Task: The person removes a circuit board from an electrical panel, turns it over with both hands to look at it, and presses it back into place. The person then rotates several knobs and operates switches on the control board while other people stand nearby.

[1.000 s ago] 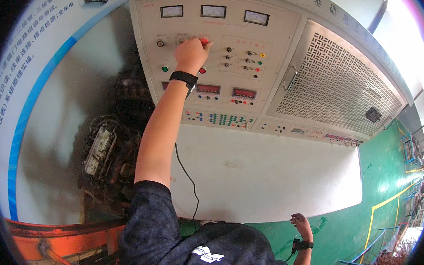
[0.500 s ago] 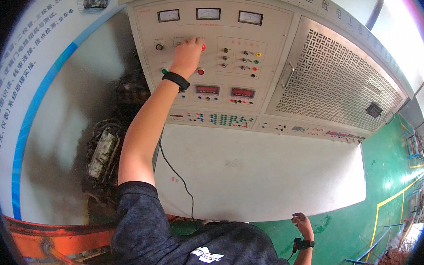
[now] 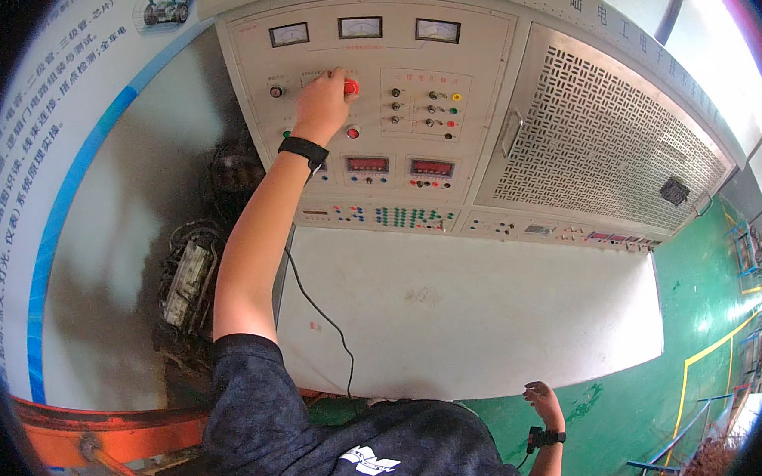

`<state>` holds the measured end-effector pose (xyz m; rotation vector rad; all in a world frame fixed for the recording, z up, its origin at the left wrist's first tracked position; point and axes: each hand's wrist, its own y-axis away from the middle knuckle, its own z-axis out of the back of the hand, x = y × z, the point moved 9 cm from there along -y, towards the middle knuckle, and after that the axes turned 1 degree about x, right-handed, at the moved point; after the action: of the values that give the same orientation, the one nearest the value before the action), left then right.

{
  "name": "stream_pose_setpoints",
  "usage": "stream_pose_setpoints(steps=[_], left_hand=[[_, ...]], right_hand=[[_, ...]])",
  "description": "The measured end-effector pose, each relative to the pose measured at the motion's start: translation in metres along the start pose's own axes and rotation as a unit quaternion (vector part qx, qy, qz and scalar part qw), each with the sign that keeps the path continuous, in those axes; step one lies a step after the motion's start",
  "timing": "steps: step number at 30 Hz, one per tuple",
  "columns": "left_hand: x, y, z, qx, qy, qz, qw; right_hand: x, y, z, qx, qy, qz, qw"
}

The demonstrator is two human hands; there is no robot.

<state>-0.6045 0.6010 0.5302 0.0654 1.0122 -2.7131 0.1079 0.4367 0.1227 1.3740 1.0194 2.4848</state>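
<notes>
My left hand (image 3: 322, 101) is raised to the upper control panel. Its curled fingers close on the left side of a red mushroom button (image 3: 352, 86), whose right part stays visible. The palm and wrist hide some of the panel, and the thumb is out of sight. Low at the right, beyond the worktop's front edge, my right hand (image 3: 544, 402) hangs with its fingers loosely bent and apart. Nothing shows in it. A red push button (image 3: 353, 132) sits below the mushroom button, and a green button (image 3: 287, 134) lies beside my left wrist.
Three meters, including the middle meter (image 3: 360, 27), line the panel's top. Toggle switches (image 3: 433, 108) and red displays (image 3: 432, 167) sit lower. A perforated door (image 3: 604, 131) is at right. A black cable (image 3: 320, 314) crosses the white worktop (image 3: 489, 318). An engine (image 3: 185, 283) stands left.
The view has shifted slightly, moving the panel left in the picture. My left hand has shifted slightly left on the panel, and more of the red mushroom button shows. My right hand stays put.
</notes>
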Motion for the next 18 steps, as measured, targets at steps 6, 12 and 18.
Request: stream_pose_setpoints(steps=[6,12,18], left_hand=[[0.045,-0.008,-0.010,0.011,0.169,0.112,0.979],[0.052,-0.007,-0.016,0.039,0.239,0.179,0.954],[0.048,-0.004,-0.002,0.031,0.195,0.193,0.961]], right_hand=[[0.005,-0.008,-0.001,-0.005,-0.015,0.011,1.000],[0.008,-0.020,-0.006,0.022,0.021,0.003,1.000],[0.011,-0.037,-0.010,0.016,0.013,0.007,1.000]])
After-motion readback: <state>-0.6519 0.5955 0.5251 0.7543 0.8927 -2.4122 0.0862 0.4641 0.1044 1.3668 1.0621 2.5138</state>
